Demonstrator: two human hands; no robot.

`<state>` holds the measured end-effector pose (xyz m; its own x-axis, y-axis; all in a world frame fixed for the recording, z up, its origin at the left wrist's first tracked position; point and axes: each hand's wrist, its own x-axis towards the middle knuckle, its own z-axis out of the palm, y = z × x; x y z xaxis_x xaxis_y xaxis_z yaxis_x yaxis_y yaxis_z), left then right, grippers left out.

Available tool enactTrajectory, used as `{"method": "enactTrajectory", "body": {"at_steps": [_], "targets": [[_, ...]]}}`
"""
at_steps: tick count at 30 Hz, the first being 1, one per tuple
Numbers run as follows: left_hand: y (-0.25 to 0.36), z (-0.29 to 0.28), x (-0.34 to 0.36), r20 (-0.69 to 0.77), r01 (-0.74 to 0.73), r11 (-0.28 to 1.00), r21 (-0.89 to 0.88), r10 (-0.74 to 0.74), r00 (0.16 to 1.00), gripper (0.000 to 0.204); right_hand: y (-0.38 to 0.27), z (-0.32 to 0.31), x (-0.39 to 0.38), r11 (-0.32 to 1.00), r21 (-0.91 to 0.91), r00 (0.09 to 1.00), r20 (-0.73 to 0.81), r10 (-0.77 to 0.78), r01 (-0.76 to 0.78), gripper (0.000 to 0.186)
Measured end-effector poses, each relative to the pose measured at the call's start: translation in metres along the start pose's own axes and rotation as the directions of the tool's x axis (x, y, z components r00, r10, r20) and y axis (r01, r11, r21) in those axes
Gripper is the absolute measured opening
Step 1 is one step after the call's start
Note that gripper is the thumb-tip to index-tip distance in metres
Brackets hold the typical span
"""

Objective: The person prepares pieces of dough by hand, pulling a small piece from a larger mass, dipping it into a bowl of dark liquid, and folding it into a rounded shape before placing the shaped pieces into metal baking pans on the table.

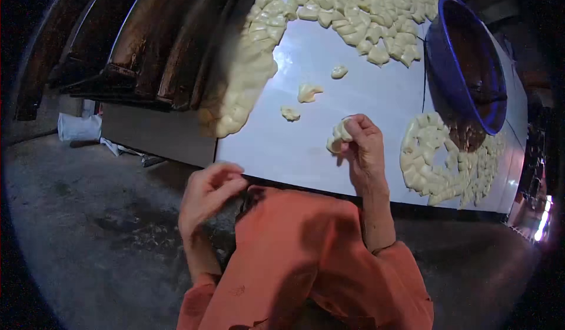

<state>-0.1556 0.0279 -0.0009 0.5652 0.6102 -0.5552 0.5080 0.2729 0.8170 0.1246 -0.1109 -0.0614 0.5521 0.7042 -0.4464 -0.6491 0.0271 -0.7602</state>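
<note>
My right hand (362,142) pinches a lumpy piece of pale dough (338,135) over the white tabletop (253,145). My left hand (212,192) is at the table's front edge, fingers loosely bent and apart, holding nothing. Small loose lumps (309,93) lie on the white surface beyond my right hand. A broad pale sheet of dough (247,106) runs along the left side, and many pieces (368,24) are spread at the back. To the right of my right hand lies a ring-like patch of pieces (426,165).
A blue basin (441,65) with dark contents stands on the table's right side. Several long, dark, stained trays or troughs (135,42) are at the upper left. Below them, a white sack (79,127) rests by the grey floor (94,230).
</note>
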Motion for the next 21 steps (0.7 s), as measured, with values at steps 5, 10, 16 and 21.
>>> {"method": "enactTrajectory", "body": {"at_steps": [5, 10, 16, 21], "targets": [[0.051, 0.112, 0.07, 0.13, -0.341, 0.933, 0.112, 0.326, 0.936, 0.051, -0.002, 0.013, -0.01, 0.996, -0.086, 0.999, 0.046, -0.03, 0.033, 0.017], [0.033, 0.145, 0.106, 0.281, -0.167, 0.948, -0.271, 0.244, 0.928, 0.022, -0.012, -0.012, -0.013, 0.973, -0.218, 0.997, 0.016, -0.072, 0.074, 0.018], [0.03, 0.166, 0.112, 0.211, -0.13, 0.917, -0.378, 0.222, 0.952, 0.028, -0.008, -0.041, -0.018, 0.954, -0.28, 0.993, 0.006, -0.114, 0.111, 0.032], [0.032, 0.176, 0.115, 0.288, -0.042, 0.92, -0.389, 0.164, 0.944, 0.029, -0.017, -0.055, -0.018, 0.947, -0.29, 0.99, 0.064, -0.126, 0.14, 0.035]]}}
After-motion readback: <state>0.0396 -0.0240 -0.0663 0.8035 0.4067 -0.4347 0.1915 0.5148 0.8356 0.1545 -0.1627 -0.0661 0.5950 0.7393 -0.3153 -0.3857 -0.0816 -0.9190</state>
